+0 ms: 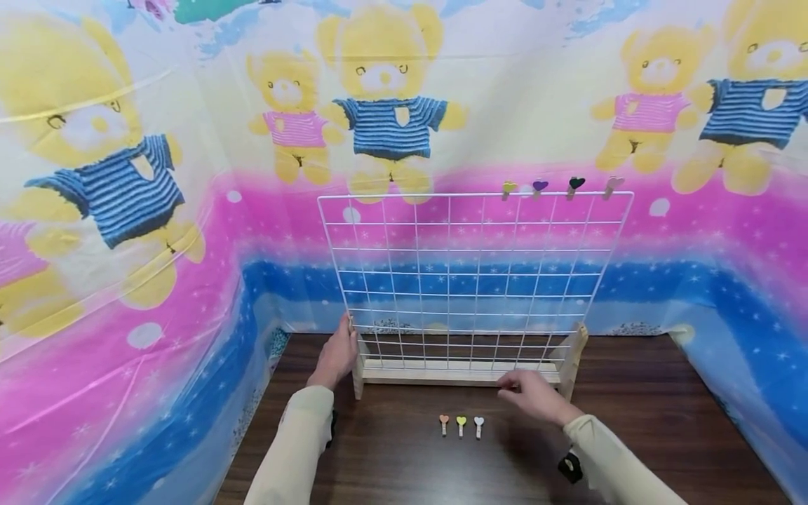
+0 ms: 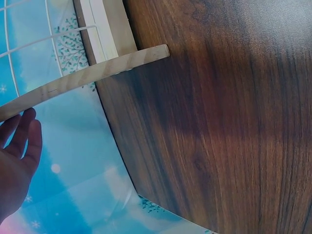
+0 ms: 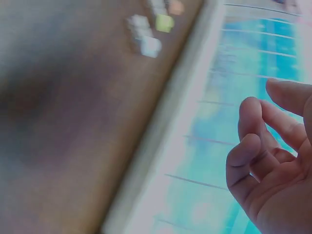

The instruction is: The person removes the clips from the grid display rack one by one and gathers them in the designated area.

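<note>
Head view: left hand [image 1: 337, 356], fingers straight, steadies the grid [image 1: 473, 273] at nine o'clock; right hand [image 1: 533, 395], loosely curled and empty, hovers over the bench [image 1: 663, 421], with the pegs [image 1: 461, 424] at its eight o'clock. Left wrist view: fingertips [image 2: 27, 122] touch the grid's foot [image 2: 87, 77]. Right wrist view: blurred; right hand's grip is empty. Judged step: picking up a peg, which calls for reaching toward eight o'clock.

The right wrist view is blurred, so the small clips [image 3: 151, 29] there lack readable shape.
</note>
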The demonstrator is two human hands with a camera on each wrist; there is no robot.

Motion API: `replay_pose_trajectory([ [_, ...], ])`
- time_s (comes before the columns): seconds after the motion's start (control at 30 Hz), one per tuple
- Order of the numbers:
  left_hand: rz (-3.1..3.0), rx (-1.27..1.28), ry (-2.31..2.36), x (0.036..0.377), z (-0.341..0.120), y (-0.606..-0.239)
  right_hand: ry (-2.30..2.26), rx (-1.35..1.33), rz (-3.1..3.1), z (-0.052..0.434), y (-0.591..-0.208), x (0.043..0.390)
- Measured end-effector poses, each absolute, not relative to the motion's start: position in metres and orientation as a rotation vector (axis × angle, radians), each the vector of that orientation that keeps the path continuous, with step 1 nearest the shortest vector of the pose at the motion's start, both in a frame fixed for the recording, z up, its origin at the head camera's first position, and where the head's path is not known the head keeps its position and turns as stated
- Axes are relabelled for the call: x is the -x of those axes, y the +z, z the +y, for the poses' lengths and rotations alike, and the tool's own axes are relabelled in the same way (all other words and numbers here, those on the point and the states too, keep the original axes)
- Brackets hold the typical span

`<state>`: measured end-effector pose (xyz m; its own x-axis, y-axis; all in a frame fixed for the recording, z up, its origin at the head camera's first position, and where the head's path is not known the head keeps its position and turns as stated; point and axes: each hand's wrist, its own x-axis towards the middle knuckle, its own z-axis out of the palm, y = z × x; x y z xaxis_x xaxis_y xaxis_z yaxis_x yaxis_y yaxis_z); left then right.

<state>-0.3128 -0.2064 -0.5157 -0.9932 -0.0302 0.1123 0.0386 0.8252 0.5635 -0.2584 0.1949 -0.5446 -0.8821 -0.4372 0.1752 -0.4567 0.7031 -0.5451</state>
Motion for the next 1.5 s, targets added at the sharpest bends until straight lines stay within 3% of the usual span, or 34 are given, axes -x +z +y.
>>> replay_pose_trajectory([
  [0.53, -2.89, -0.004, -0.893, 0.313, -0.208, -0.514, 0.759, -0.887, -2.517, 0.192, -0.322, 0.252],
  [0.77, -2.879, -0.015, -0.878, 0.31, -0.208, -0.514, 0.79, -0.866, -2.188, 0.181, -0.25, 0.255],
  [1.03, -2.875, -0.012, -0.895, 0.309, -0.209, -0.516, 0.737, -0.721, -2.229, 0.165, -0.221, 0.271],
  [1.5, -2.877, -0.016, -0.888, 0.314, -0.205, -0.518, 0.612, -0.67, -2.39, 0.155, -0.22, 0.296],
])
